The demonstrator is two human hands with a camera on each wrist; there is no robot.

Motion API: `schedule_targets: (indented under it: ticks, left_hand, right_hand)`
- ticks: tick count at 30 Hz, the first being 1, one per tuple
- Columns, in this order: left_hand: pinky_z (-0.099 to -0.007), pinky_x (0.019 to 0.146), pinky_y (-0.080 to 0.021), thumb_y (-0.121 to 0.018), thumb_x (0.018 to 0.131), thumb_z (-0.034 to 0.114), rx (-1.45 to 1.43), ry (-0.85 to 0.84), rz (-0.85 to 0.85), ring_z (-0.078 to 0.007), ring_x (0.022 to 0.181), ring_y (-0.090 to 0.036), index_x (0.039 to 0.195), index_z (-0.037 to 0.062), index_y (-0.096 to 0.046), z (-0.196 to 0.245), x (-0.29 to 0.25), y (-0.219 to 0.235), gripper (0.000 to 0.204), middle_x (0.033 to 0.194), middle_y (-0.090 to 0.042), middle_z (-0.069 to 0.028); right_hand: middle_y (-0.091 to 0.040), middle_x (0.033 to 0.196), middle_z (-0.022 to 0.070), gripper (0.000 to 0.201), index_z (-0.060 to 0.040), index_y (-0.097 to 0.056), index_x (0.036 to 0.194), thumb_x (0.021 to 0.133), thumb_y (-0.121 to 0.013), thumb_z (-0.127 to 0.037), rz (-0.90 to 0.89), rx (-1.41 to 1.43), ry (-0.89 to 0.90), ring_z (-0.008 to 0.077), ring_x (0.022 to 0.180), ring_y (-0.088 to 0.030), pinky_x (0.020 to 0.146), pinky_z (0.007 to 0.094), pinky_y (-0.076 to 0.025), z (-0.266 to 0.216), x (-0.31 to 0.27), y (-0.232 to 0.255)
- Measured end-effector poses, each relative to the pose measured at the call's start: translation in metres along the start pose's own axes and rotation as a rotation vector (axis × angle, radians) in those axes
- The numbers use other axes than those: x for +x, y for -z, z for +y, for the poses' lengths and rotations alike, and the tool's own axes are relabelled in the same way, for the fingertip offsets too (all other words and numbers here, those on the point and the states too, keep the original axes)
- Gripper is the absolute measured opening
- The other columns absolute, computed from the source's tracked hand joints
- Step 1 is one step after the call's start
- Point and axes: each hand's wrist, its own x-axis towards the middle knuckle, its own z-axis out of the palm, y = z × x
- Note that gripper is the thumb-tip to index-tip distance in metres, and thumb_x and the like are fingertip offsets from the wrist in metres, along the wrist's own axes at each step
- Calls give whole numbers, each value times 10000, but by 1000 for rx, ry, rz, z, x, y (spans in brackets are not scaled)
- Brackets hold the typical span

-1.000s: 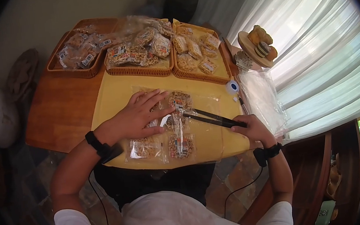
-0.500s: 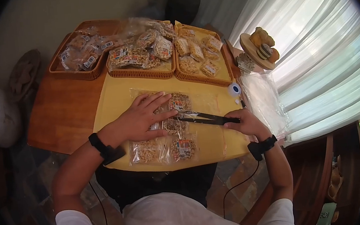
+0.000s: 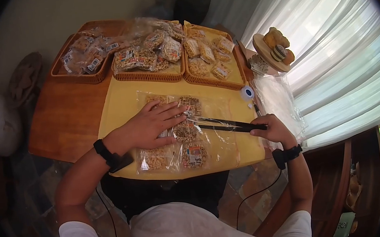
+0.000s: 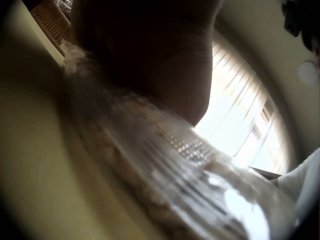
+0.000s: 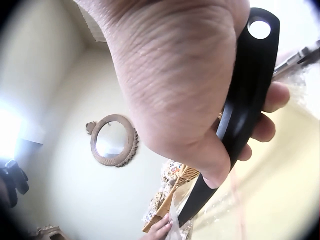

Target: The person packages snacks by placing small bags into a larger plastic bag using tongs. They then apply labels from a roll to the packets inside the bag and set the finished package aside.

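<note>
My right hand [image 3: 275, 130] grips black tongs [image 3: 232, 127] near their joined end, which has a round hole. Their long arms reach left into a large clear plastic bag [image 3: 221, 150] lying flat before me. Inside that bag lie several small wrapped snack cakes [image 3: 194, 156], grainy or nutty, in two columns. Palm down, my left hand [image 3: 153, 122] lies on the bag with fingers stretched out, the fingertips beside the tong tips. In the left wrist view, shiny crinkled film [image 4: 185, 170] lies below the dark hand [image 4: 150, 60]. The right wrist view shows the tong handle [image 5: 245, 85] between thumb and fingers.
Wicker baskets of wrapped snacks stand along the back: left [image 3: 97, 76], middle [image 3: 148, 78] and right [image 3: 216, 84]. A small white round item [image 3: 246, 93], a pen [image 3: 257, 110] and a stack of clear bags [image 3: 279, 109] lie on the right. Yellow paper [image 3: 118, 98] covers the wooden table [image 3: 62, 118].
My right hand moves slightly left with the tongs, then back right. The left hand shifts a little right, its fingers less spread. The bag stays in place.
</note>
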Motion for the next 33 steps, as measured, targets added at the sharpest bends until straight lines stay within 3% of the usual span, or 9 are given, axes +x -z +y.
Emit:
schedule_targets:
  ticks: [7,12,15,17,20,23,29,32,33]
  left_hand:
    - [-582,1334,-158,-595,1035,621,23,19,-56,-292,1650,-303,1678,155,-436,3,4,8,810,1783,-352,-55]
    - [-579,1338,-151,-577,1036,656,34,33,-79,-292,1655,-288,1687,139,-417,10,6,10,847,1781,-355,-52]
    - [-577,1339,-149,-565,1034,683,53,60,-92,-295,1652,-292,1680,129,-427,15,7,12,861,1780,-354,-65]
    - [-575,1335,-171,-542,1055,668,-50,-7,8,-301,1644,-309,1668,133,-450,23,9,13,819,1771,-364,-90]
    - [-560,1328,-207,-512,1086,628,-105,-187,-47,-307,1637,-324,1669,140,-451,51,16,15,763,1757,-380,-113]
    - [-533,1331,-223,-529,1097,562,-66,-317,-106,-302,1627,-343,1638,140,-491,58,18,-7,687,1752,-391,-104]
    - [-539,1333,-211,-550,1070,597,-93,-247,-198,-302,1620,-354,1625,138,-501,64,15,3,721,1742,-404,-102]
    - [-569,1328,-197,-552,1066,608,-61,-256,-212,-308,1617,-359,1634,144,-486,71,24,7,736,1742,-403,-106]
    - [-590,1319,-193,-552,1067,607,-69,-251,-201,-311,1620,-350,1637,148,-476,74,26,8,736,1748,-392,-107]
  right_hand:
    - [-758,827,110,247,12,-801,1059,902,-876,-163,53,29,-7,166,738,-663,720,342,-529,13,-22,-5]
    - [-753,834,147,257,2,-801,1049,892,-875,-188,17,-14,143,226,736,-679,731,360,-537,2,-19,-16]
    - [-750,821,157,254,3,-799,1046,894,-871,-188,33,-23,71,248,738,-689,726,373,-536,-2,-26,-9]
    - [-750,821,162,256,3,-799,1047,893,-869,-189,57,-38,32,255,733,-690,723,378,-534,6,-32,-2]
    - [-745,824,183,263,-1,-797,1050,901,-862,-207,88,-60,-21,296,718,-690,718,395,-531,13,-44,-5]
    - [-741,848,208,272,-12,-798,1057,921,-839,-243,109,-80,71,358,747,-703,729,421,-539,19,-41,-14]
    - [-736,905,222,275,-38,-792,1074,946,-789,-282,149,-186,168,436,847,-695,775,468,-546,29,-58,-21]
    - [-724,861,211,250,-30,-780,1049,959,-766,-263,176,-126,75,394,786,-694,754,452,-544,30,-74,-11]
    - [-718,821,178,248,-20,-768,1042,983,-750,-260,173,-80,-13,335,756,-688,739,429,-540,32,-80,-3]
